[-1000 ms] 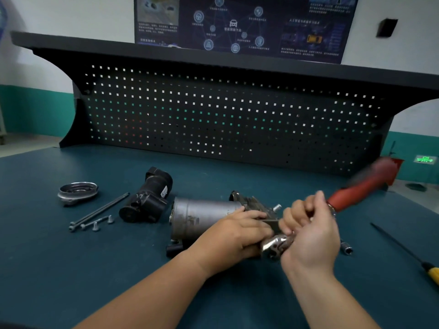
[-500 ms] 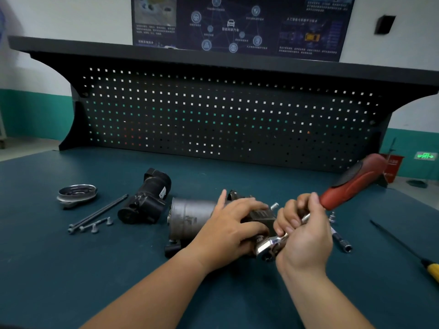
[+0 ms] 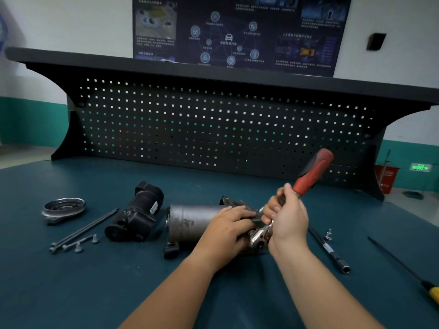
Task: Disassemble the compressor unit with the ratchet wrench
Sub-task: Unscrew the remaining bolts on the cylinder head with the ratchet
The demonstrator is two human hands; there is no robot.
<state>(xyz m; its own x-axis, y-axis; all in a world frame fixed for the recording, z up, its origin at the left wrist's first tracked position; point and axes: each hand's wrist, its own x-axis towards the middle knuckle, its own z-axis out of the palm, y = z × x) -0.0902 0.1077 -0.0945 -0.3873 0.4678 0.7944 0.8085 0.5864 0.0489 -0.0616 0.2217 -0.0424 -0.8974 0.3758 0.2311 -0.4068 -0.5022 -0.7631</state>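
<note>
Head view: my left hand (image 3: 228, 227) pressed the compressor (image 3: 190, 222); my right hand (image 3: 287, 217) gripped the ratchet (image 3: 311, 174), handle tilted upward.

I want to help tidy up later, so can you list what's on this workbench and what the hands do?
Surface: dark teal bench top.
Job's things: grey compressor unit on its side; ratchet wrench, red handle, head at its right end.
Clutter: black motor housing, metal cover ring, long bolts, small screws at left; extension bar, yellow-handled screwdriver at right.
Grippers: left hand rests on the compressor unit; right hand grips the ratchet wrench.
Cables: nothing seen.
Surroundings: black pegboard, wall poster.
</note>
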